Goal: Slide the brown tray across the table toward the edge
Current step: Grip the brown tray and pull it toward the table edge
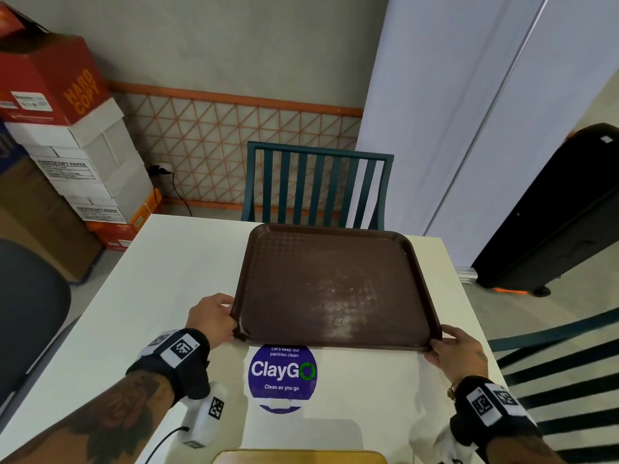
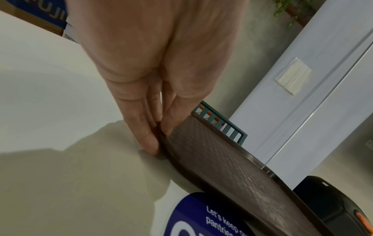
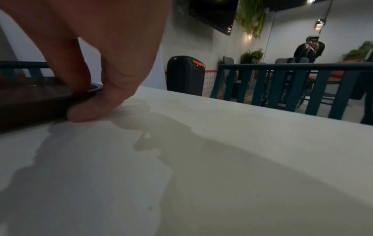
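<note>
An empty brown tray (image 1: 335,286) lies flat on the white table (image 1: 174,289), its far rim at the table's far edge. My left hand (image 1: 214,318) pinches the tray's near left corner; in the left wrist view the thumb sits on the rim of the tray (image 2: 222,159) and the fingers (image 2: 145,135) are under its edge. My right hand (image 1: 459,351) grips the near right corner, thumb on top of the tray (image 3: 40,95) and a finger (image 3: 95,110) curled beneath the rim against the tabletop (image 3: 201,159).
A round purple ClayGo sticker (image 1: 283,375) sits on the table just before the tray. A teal slatted chair (image 1: 318,189) stands at the far side, another (image 1: 562,380) at the right. A black wheeled speaker (image 1: 552,212) stands right; paper boxes (image 1: 67,128) stack left.
</note>
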`<state>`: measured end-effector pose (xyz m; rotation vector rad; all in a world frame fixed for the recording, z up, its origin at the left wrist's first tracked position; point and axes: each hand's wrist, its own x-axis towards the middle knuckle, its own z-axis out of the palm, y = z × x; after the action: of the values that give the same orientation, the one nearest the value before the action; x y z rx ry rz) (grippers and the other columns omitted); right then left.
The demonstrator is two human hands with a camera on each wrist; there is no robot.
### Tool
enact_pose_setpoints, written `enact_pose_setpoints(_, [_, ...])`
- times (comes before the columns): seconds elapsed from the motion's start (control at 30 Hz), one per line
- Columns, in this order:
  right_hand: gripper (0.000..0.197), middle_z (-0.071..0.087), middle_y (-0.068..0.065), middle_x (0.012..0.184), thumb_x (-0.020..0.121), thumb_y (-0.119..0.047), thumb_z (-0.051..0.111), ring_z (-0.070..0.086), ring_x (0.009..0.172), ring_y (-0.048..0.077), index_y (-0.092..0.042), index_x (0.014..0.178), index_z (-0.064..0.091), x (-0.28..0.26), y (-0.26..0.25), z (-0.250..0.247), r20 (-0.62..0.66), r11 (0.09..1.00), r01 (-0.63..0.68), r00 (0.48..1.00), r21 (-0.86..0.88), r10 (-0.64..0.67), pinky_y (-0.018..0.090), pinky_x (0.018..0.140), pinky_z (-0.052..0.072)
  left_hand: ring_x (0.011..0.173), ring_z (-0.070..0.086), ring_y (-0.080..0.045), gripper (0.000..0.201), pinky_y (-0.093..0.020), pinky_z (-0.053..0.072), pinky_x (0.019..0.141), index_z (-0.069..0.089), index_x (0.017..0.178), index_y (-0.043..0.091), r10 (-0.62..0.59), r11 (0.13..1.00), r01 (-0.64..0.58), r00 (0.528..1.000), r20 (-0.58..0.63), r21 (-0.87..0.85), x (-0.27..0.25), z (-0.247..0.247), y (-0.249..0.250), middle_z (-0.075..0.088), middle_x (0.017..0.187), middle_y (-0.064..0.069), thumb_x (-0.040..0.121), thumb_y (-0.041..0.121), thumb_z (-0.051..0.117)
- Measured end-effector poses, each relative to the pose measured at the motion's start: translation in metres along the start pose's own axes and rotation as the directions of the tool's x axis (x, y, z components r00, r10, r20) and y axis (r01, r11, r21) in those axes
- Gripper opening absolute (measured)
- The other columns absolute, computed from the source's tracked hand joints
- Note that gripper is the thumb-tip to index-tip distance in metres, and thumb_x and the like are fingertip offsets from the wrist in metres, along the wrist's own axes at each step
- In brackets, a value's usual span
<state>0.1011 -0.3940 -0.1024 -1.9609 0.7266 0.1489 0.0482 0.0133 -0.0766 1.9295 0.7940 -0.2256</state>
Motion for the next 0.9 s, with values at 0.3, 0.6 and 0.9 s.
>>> enact_pose_setpoints(0.3, [0.039,0.074,0.021,0.082,0.078,0.013,0.063,0.073,0.083,0.041,-0.025,0.080,0.064,0.007,0.006,-0.002,0.017,0.994,-0.051,0.999,0.098,0.049,0.053,0.090,0.056,0.101,0.069,-0.035,0.049,-0.046,0.054,0.097,0.061,0.124,0.007,0.058,0.992,-0.056,0.998,-0.015,0.116,-0.005,0.001,0.001,0.075,0.110,-0.017,0.077,-0.006,0.062])
enact_pose_setpoints(0.6, [0.032,0.072,0.024,0.085,0.080,0.014,0.061,0.072,0.087,0.042,-0.013,0.096,0.066,0.006,0.001,-0.002,0.044,0.989,-0.075,0.997,0.128,0.070,0.053,0.090,0.056,0.109,0.065,-0.034,0.051,-0.040,0.050,0.101,0.056,0.133,0.010,0.067,0.985,-0.062,0.997,-0.025,0.158,-0.010,0.001,-0.004,0.070,0.121,-0.017,0.083,-0.001,0.062])
enact_pose_setpoints(0.9, [0.041,0.068,0.014,0.097,0.083,-0.018,0.068,0.066,0.094,0.035,-0.011,0.121,0.054,-0.052,-0.026,-0.027,-0.027,0.909,0.265,0.957,-0.322,-0.289,0.043,0.093,0.050,0.103,0.066,-0.027,0.035,-0.043,0.053,0.097,0.066,0.117,0.015,0.105,0.961,-0.109,0.994,0.029,0.253,-0.081,-0.052,-0.043,0.070,0.112,-0.006,0.084,0.024,0.071])
